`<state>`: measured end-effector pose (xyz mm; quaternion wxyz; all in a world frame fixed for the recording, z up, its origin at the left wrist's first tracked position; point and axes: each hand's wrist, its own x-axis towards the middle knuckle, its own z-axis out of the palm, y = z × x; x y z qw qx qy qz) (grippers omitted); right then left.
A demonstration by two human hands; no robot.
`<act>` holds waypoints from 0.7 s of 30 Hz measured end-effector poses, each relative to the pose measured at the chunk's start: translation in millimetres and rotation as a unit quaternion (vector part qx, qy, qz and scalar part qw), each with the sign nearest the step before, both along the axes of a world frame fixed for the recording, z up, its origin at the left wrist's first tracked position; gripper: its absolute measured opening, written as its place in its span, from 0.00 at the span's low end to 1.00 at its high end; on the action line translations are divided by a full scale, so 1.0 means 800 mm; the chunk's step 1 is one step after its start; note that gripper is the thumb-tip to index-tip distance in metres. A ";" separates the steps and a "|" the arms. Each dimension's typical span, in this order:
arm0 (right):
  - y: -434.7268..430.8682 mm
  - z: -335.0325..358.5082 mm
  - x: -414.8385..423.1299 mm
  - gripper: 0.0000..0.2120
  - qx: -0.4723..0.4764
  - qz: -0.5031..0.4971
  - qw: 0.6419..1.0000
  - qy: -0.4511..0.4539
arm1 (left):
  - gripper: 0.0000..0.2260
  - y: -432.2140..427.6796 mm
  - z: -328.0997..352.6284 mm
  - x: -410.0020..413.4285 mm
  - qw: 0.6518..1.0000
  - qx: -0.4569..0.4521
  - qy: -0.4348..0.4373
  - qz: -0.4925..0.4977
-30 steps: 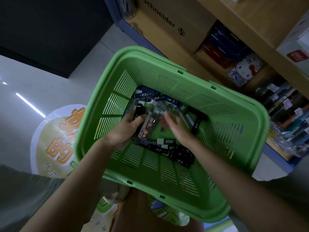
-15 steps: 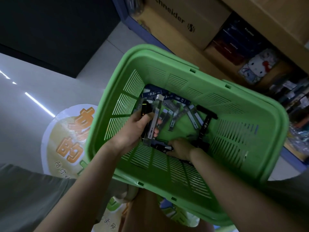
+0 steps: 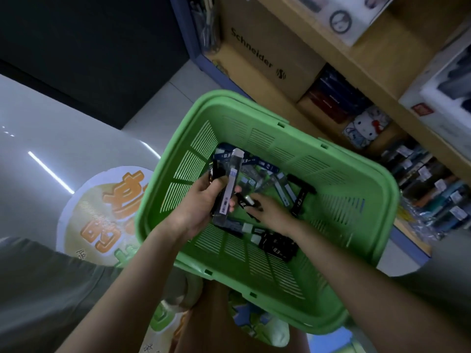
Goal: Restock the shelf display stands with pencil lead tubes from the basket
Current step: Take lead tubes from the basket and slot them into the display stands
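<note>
Head view: left hand (image 3: 201, 200) grips several lead tubes (image 3: 229, 189) over the green basket (image 3: 305, 138); right hand (image 3: 270, 212) pinches one small black tube (image 3: 244, 202) inside it.

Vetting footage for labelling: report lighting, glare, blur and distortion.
Head view: dim, bluish light; a glare streak on the glossy floor; wide-angle bending tilts the wooden shelf and green basket; the barcode on the pencil lead tube in the left hand is fairly sharp, the stock at far right soft.
</note>
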<state>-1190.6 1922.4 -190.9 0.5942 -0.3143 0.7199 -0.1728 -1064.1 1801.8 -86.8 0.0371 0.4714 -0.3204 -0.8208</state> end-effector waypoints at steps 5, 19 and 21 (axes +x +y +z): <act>-0.020 0.060 -0.013 0.20 -0.060 -0.048 0.997 -0.020 | 0.14 0.010 0.017 0.017 0.995 -0.084 -0.040 0.025; -0.020 0.228 -0.022 0.11 -0.219 -0.083 0.972 -0.013 | 0.07 0.039 0.112 -0.004 0.985 -0.136 -0.047 0.096; -0.014 0.248 -0.023 0.11 -0.230 -0.092 0.969 -0.013 | 0.08 0.047 0.131 -0.013 0.984 -0.141 -0.008 0.108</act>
